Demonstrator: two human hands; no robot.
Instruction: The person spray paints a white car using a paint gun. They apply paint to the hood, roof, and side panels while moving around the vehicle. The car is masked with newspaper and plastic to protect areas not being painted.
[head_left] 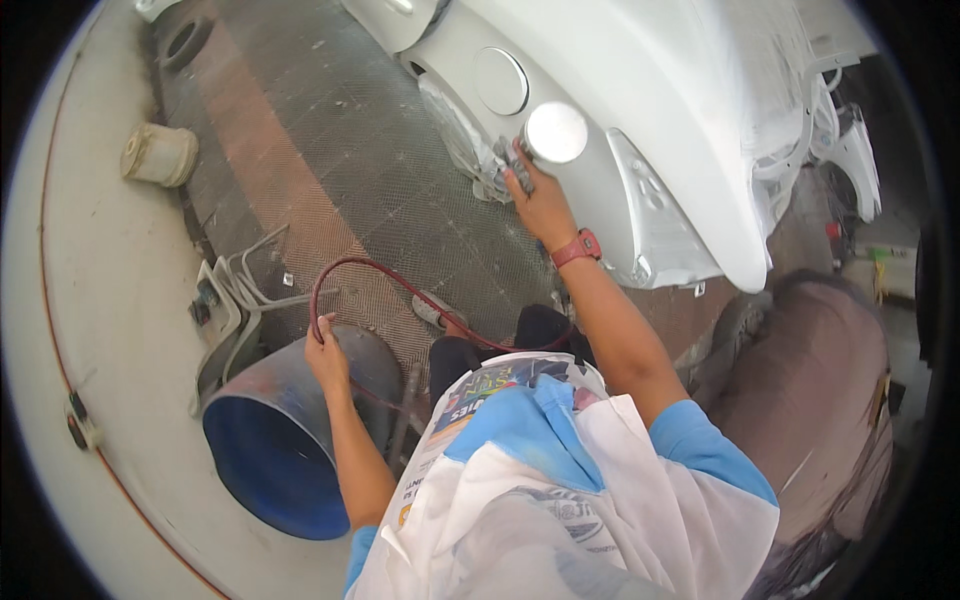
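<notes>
The right hand grasped what looked like a spray gun with a round silver cup against the far white car panel, while the left hand clenched the red air hose, which risked dragging across wet paint.

Fresh white on the curved car body panel, smooth with a soft satin sheen. The round metal cup of the spray gun in the right hand gleams, brushed and silvery. Thin red rubbery hose in the left hand, slightly glossy. The floor is a coarse grey metal grating, rough and dusty. The blue drum looks like matt painted metal. The white apron is thin, crinkly plastic sheet over blue cloth sleeves.
</notes>
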